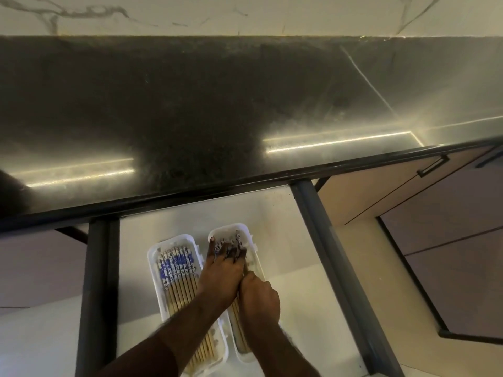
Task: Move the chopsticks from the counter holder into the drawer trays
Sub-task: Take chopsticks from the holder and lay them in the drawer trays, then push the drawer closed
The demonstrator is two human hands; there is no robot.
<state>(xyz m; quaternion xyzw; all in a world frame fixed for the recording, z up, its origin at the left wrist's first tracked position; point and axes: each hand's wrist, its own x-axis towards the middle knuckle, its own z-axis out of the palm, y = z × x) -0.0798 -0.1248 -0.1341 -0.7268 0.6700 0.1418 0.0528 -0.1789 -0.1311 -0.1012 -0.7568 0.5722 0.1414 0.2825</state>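
Pressing chopsticks (237,242) into right tray (254,235)

Hands (239,281) hide most right-tray chopsticks (236,242).

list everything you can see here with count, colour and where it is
counter: one, black, across the top
open drawer: one, white inside, below the counter
trays: two, white, side by side in the drawer
chopsticks: many, wooden with blue-and-white ends, in both trays
cabinet handle: one, dark, right cabinet front
left hand: flat on the chopsticks in the right tray
right hand: gripping those chopsticks nearer the person
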